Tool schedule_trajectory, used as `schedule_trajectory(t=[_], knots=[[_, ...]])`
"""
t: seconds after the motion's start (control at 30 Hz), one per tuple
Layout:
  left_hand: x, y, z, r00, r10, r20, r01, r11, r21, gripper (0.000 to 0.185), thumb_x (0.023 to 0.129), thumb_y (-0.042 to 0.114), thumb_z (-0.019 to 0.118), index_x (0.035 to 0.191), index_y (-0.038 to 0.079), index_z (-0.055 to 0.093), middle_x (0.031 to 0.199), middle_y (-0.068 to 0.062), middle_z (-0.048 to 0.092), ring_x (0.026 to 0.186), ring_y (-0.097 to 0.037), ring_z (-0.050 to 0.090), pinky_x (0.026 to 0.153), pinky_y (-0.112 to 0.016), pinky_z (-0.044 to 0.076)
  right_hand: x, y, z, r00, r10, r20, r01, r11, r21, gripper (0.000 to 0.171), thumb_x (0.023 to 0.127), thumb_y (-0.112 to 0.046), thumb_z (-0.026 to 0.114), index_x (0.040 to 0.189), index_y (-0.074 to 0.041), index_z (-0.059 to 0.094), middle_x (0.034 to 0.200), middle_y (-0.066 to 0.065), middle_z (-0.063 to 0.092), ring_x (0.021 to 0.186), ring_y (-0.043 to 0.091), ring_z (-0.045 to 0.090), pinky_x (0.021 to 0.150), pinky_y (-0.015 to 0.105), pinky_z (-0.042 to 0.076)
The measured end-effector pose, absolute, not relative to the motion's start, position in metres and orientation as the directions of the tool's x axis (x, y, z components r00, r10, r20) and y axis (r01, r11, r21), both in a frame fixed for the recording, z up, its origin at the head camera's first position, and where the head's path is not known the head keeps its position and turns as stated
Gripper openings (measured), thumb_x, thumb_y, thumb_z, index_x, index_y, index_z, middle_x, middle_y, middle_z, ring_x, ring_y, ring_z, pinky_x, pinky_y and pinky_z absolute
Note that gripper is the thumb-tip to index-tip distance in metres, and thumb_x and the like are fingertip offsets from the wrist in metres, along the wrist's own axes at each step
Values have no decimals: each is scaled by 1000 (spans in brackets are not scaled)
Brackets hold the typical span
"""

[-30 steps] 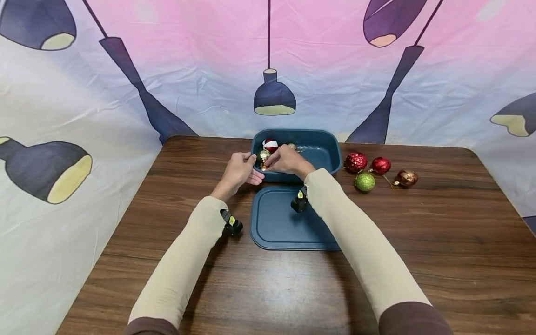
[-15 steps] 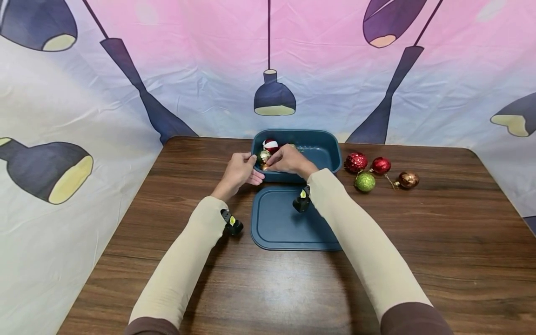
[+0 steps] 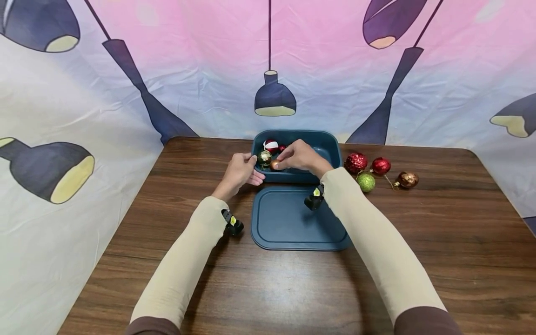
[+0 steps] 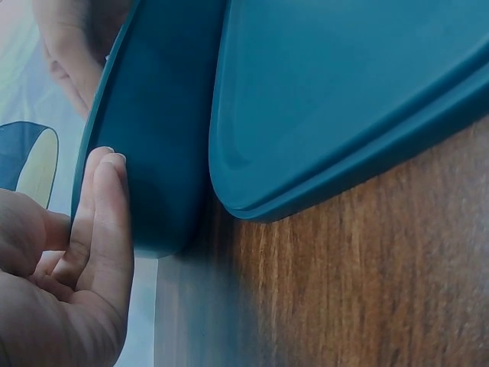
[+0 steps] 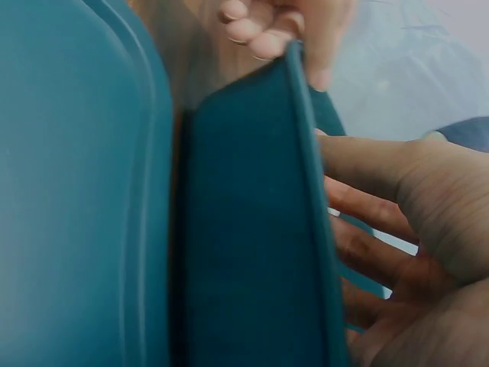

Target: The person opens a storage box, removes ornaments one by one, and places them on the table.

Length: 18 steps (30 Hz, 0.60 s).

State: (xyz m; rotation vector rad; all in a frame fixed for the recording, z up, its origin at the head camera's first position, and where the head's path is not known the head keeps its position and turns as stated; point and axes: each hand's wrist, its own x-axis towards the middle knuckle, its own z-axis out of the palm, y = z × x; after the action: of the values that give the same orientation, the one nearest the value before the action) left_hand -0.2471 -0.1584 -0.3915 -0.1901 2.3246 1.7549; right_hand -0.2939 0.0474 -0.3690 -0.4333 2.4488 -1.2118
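Observation:
A deep teal plastic box [image 3: 289, 177] stands at the back of the table. At its front left corner my left hand [image 3: 239, 171] holds the rim, thumb over the edge and fingers along the outer wall [image 4: 164, 145]. My right hand [image 3: 303, 156] reaches inside and pinches a small copper Christmas bauble [image 3: 274, 164]. Beside that bauble, in the left end, lies a shiny gold bauble [image 3: 264, 158]. Behind are a red-and-white bauble [image 3: 270, 145] and a small red one [image 3: 282, 148]. In the right wrist view the box wall hides the right fingertips.
The matching lid [image 3: 299, 218] lies flat in front of the box. To the right sit a red glitter bauble [image 3: 356, 162], a smooth red bauble [image 3: 381, 165], a green glitter bauble [image 3: 366, 182] and a brown bauble [image 3: 407, 179]. A printed cloth [image 3: 217, 83] hangs behind the table.
My right hand has shifted right inside the box with the copper bauble, away from the gold one. The small red bauble has come into view. My left hand stays at the corner.

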Motion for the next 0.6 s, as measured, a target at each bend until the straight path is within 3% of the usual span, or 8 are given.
schedule_trajectory(t=[0.2,0.43,0.6], knots=[[-246,-158,-393,-970,24,-242,-226,280,933,55,111,25,44,160,3,28,84,-19,74,74,-34,75,73,-43,64,-294,67,-358,-887,-428,-171,-101,543,-834,30,88,-19,82,112,-1,77,137,14,61,121,31,59,98,46,55],[-246,-158,-393,-971,25,-237,-220,291,931,55,111,25,44,160,4,28,85,-20,74,76,-35,75,77,-47,62,-291,91,-347,-904,-406,-135,-114,533,-838,33,87,-22,83,113,0,76,124,16,67,112,31,61,95,49,53],[-246,-158,-393,-971,33,-235,-215,296,931,55,111,24,43,160,3,27,84,-19,74,76,-35,75,77,-46,62,-290,110,-337,-909,-393,-135,-123,565,-816,36,88,-25,82,115,-2,75,127,16,66,118,31,57,98,51,52]])
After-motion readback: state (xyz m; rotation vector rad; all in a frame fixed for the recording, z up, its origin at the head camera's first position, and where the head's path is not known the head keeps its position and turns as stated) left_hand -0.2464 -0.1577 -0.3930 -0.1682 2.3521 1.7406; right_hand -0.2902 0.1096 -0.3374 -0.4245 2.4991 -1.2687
